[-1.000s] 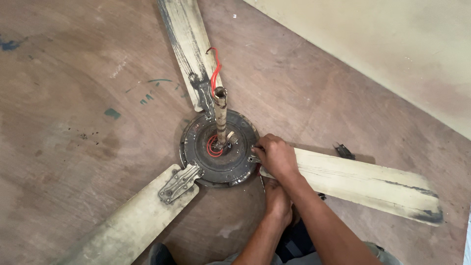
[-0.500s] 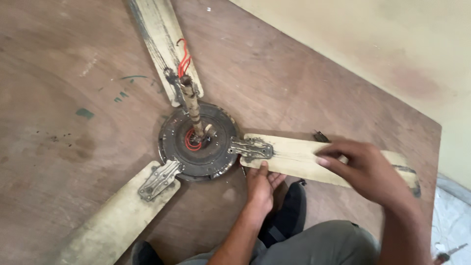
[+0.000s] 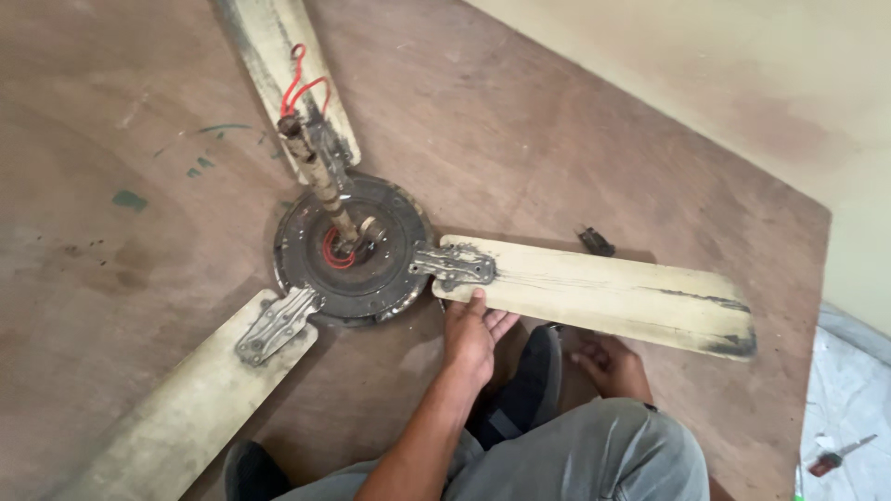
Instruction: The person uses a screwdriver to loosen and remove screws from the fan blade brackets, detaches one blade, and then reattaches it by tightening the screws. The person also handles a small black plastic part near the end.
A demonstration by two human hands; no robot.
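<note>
An old ceiling fan lies on a brown wooden floor (image 3: pixel 575 121), its dark round motor housing (image 3: pixel 376 250) facing up with a rusty rod (image 3: pixel 320 181) and red wires (image 3: pixel 299 83). Three dirty cream blades spread out from it: one far (image 3: pixel 278 56), one near left (image 3: pixel 176 408), one right (image 3: pixel 603 292). My left hand (image 3: pixel 471 332) lies flat with its fingertips against the near edge of the right blade, just below the metal bracket (image 3: pixel 455 264). My right hand (image 3: pixel 608 364) rests low by my knee, beneath that blade's near edge, fingers loosely bent and nothing seen in it.
A small black part (image 3: pixel 595 241) lies on the floor beyond the right blade. At the far right a red-handled tool (image 3: pixel 835 456) lies on a white sheet (image 3: pixel 849 399). A pale wall (image 3: pixel 742 74) runs along the upper right. My black shoe (image 3: pixel 534 380) and grey trousers (image 3: pixel 603 455) fill the bottom.
My right hand has come off the top of the right blade and dropped down beside my knee. My left hand stays at the blade's near edge by the bracket. The view has shifted.
</note>
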